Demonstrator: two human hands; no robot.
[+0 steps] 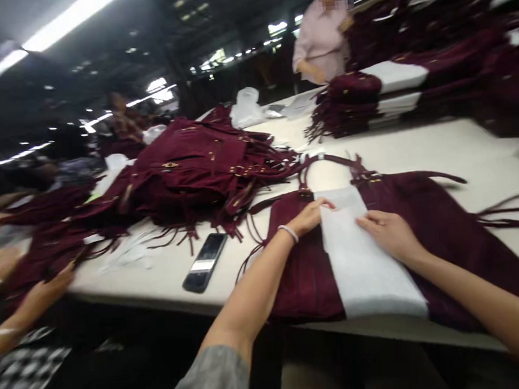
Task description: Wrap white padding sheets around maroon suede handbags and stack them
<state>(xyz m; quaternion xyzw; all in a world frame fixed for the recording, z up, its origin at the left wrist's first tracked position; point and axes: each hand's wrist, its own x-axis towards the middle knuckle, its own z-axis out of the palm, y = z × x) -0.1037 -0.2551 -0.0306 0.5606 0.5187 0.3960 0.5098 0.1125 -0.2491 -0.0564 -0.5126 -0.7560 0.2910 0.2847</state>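
A maroon bag (304, 275) with handles and fringes lies at the table's front edge, and more maroon material (443, 240) lies to its right. Between them hangs a wide white sheet (373, 269), reaching down to the edge. My left hand (310, 215) grips the sheet's upper left edge, its fingers closed, with a light band on the wrist. On the sheet's upper right edge, my right hand (388, 229) pinches the white material between thumb and fingers.
A phone (205, 263) lies on the cream table (233, 268). A heap of maroon bags (186, 170) is behind it. Stacked bags with white bands (400, 75) stand back right. Another person's hands (47, 292) are at far left; a person in a pale shirt (323, 36) stands behind.
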